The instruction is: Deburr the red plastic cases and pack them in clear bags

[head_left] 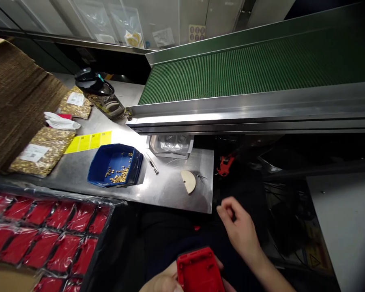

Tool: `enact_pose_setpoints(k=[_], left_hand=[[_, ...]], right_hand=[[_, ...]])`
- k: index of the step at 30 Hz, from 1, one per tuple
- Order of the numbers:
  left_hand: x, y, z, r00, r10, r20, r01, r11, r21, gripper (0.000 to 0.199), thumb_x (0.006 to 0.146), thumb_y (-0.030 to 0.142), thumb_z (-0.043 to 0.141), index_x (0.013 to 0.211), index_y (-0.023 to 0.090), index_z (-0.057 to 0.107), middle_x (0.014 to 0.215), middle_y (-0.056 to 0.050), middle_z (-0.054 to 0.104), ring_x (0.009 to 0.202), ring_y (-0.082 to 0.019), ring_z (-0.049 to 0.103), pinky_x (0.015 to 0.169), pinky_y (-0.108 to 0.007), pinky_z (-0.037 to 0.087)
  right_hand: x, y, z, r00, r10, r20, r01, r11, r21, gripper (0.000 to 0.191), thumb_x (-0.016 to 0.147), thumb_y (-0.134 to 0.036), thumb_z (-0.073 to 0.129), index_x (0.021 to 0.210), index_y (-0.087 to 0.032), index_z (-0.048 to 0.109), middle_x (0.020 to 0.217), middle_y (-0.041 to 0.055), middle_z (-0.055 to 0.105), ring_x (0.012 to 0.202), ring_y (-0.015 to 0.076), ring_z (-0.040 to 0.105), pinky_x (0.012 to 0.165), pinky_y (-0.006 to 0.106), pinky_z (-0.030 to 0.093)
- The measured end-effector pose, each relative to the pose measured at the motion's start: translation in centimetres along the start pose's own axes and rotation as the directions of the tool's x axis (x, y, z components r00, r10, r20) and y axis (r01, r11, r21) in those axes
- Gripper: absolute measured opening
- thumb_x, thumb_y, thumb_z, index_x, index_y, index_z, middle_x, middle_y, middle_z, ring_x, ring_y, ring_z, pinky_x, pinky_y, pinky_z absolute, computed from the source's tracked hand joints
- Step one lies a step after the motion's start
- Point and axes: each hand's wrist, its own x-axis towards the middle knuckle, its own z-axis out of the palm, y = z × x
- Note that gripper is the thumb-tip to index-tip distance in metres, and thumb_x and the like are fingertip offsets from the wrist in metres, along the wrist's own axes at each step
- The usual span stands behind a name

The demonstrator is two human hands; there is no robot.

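My left hand (164, 280) is at the bottom of the view, wrapped round a red plastic housing (200, 271) with a dark outer edge. The housing is tilted so its hollow inside faces me, and the frame's bottom edge cuts it off. To the right of it and a little higher, my right hand (240, 231) is raised with thumb and forefinger pinched together; whatever lies between the fingertips is too small or hidden to name. Ahead on the metal table is a blue bin (93, 170) with small brass parts (120, 175) inside.
A green conveyor belt (219, 77) runs across the back right. On the table (167, 190) are a half-round wooden disc (188, 181), a slim knife (152, 163) and a water bottle (105, 97). Wrapped red housings (61, 251) fill a lined box at left. Stacked cardboard (15, 101) stands behind.
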Motion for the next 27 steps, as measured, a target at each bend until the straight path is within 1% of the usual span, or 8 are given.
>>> enact_pose_setpoints(k=[3,6,9,13,17,21,25,27], left_hand=[[0.0,-0.2,-0.2,0.997,0.072,0.022,-0.071,0.997,-0.025,0.095,0.074,0.043,0.081,0.156,0.020,0.040,0.146,-0.024,0.060,0.130,-0.041,0.061,0.115,-0.057,0.037],[0.0,-0.2,-0.4,0.989,0.145,-0.041,-0.147,0.989,-0.035,0.092,0.071,0.034,0.078,0.155,0.027,0.042,0.160,-0.020,0.046,0.128,-0.046,0.062,0.112,-0.061,0.038],[-0.4,-0.1,-0.4,0.982,0.148,-0.116,-0.149,0.989,-0.003,0.086,0.070,0.029,0.077,0.151,0.020,0.049,0.163,-0.021,0.040,0.136,-0.049,0.053,0.112,-0.061,0.039],[-0.8,-0.3,-0.4,0.978,0.170,-0.121,-0.169,0.986,0.017,0.088,0.073,0.036,0.080,0.153,0.016,0.047,0.158,-0.023,0.046,0.145,-0.050,0.042,0.115,-0.060,0.036],[-0.4,-0.7,-0.6,0.977,0.184,-0.112,-0.184,0.983,0.007,0.091,0.073,0.046,0.086,0.151,0.017,0.050,0.152,-0.022,0.052,0.138,-0.047,0.052,0.112,-0.054,0.041],[-0.2,-1.0,-0.9,0.978,0.165,-0.125,-0.168,0.986,-0.014,0.091,0.072,0.045,0.089,0.150,0.018,0.051,0.148,-0.023,0.055,0.131,-0.045,0.059,0.107,-0.051,0.047],[-0.3,-1.1,-1.2,0.976,0.158,-0.146,-0.161,0.987,-0.002,0.092,0.070,0.044,0.091,0.149,0.019,0.053,0.157,-0.022,0.046,0.136,-0.047,0.053,0.109,-0.052,0.046],[-0.4,-1.1,-1.3,0.973,0.164,-0.164,-0.163,0.986,0.020,0.092,0.068,0.045,0.093,0.148,0.020,0.054,0.162,-0.021,0.039,0.139,-0.048,0.050,0.109,-0.052,0.046]], right_hand=[[4.9,2.5,0.9,0.998,-0.054,0.026,0.059,0.978,-0.199,0.014,0.099,-0.029,0.053,0.110,-0.024,0.060,0.099,0.0022,0.063,0.085,0.0163,0.062,0.079,0.027,0.052],[9.2,3.8,2.5,0.992,-0.089,0.091,0.112,0.952,-0.286,0.023,0.095,-0.027,0.058,0.118,-0.024,0.059,0.117,0.0072,0.062,0.101,0.0212,0.063,0.088,0.032,0.051],[11.6,4.2,3.7,0.983,-0.103,0.149,0.154,0.907,-0.393,0.023,0.091,-0.029,0.065,0.113,-0.023,0.062,0.115,0.0095,0.062,0.111,0.0269,0.061,0.093,0.036,0.048],[11.8,4.6,3.7,0.985,-0.081,0.153,0.147,0.859,-0.490,0.020,0.098,-0.029,0.053,0.116,-0.020,0.057,0.108,0.0083,0.064,0.102,0.0230,0.064,0.085,0.031,0.047],[10.5,5.0,3.5,0.986,-0.055,0.158,0.137,0.806,-0.576,0.021,0.100,-0.027,0.048,0.118,-0.018,0.055,0.096,0.0069,0.067,0.085,0.0205,0.065,0.072,0.028,0.043],[9.5,4.7,4.2,0.984,-0.047,0.174,0.148,0.760,-0.632,0.020,0.100,-0.026,0.049,0.115,-0.016,0.057,0.101,0.0122,0.068,0.088,0.0236,0.065,0.071,0.029,0.041],[9.5,4.1,4.6,0.990,-0.019,0.142,0.104,0.775,-0.624,0.024,0.100,-0.026,0.048,0.117,-0.014,0.060,0.109,0.0169,0.068,0.098,0.0272,0.066,0.074,0.031,0.043],[9.5,3.8,3.9,0.991,0.013,0.133,0.067,0.811,-0.582,0.025,0.101,-0.028,0.046,0.114,-0.015,0.062,0.102,0.0144,0.070,0.092,0.0264,0.068,0.072,0.031,0.044]])
